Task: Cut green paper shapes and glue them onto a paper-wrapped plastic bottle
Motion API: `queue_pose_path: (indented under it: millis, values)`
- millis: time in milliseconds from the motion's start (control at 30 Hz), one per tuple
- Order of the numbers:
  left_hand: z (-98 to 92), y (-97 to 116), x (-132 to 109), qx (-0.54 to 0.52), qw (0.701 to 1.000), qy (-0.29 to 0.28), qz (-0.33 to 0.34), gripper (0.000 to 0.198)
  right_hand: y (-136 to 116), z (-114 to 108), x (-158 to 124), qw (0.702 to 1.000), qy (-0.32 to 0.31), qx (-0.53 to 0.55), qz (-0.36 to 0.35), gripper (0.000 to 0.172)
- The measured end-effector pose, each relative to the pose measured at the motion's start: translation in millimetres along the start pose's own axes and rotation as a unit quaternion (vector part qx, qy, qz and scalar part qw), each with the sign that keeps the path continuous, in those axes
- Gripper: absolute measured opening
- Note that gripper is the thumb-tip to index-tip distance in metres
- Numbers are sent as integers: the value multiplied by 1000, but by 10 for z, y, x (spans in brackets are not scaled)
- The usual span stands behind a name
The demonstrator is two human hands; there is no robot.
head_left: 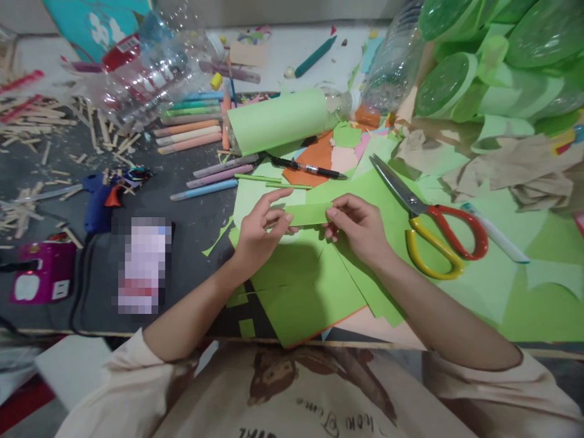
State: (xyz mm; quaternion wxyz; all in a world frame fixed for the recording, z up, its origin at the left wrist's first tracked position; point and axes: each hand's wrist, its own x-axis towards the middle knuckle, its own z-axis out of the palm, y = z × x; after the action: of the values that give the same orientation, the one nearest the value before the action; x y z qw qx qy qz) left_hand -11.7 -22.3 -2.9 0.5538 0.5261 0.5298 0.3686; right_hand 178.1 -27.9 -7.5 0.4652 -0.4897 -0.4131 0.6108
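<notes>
A small strip of green paper [309, 214] stretches level between my two hands. My left hand [263, 224] pinches its left end between thumb and fingers, while my right hand [353, 224] grips the right end the same way. Below lie overlapping green paper sheets [292, 304]. Two thin rolled green paper sticks [258, 179] rest just beyond my left hand, and a black pen [314, 168] lies past the strip. To the right of my right hand are scissors [426, 210] with one red and one yellow handle, blades apart.
A plastic bottle wrapped in pale green paper [280, 120] lies behind the pen. Markers [191, 135], a blue glue gun [98, 201], a phone [142, 264] and a purple box [43, 272] are on the left. Green bottle pieces [447, 85] and crumpled brown paper [497, 173] fill the right.
</notes>
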Motion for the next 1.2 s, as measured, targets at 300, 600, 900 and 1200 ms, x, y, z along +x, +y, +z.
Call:
queue_pose_path:
  millis: [300, 600, 900, 1200]
  values:
    - [-5, 4, -1, 16, 1000, -1, 8, 38, -10, 10, -2, 1000, 13, -14, 4, 48]
    - [11, -17, -100, 67, 993, -62, 79, 47, -22, -3, -38, 997, 24, -65, -24, 44]
    - [-42, -66, -102, 180, 960, -97, 191, 30, -353, -246, 136, 886, -167, -425, -77, 19]
    - [46, -38, -200, 386, 792, -134, 453, 19, -508, -61, 445, 728, -289, -614, -97, 20]
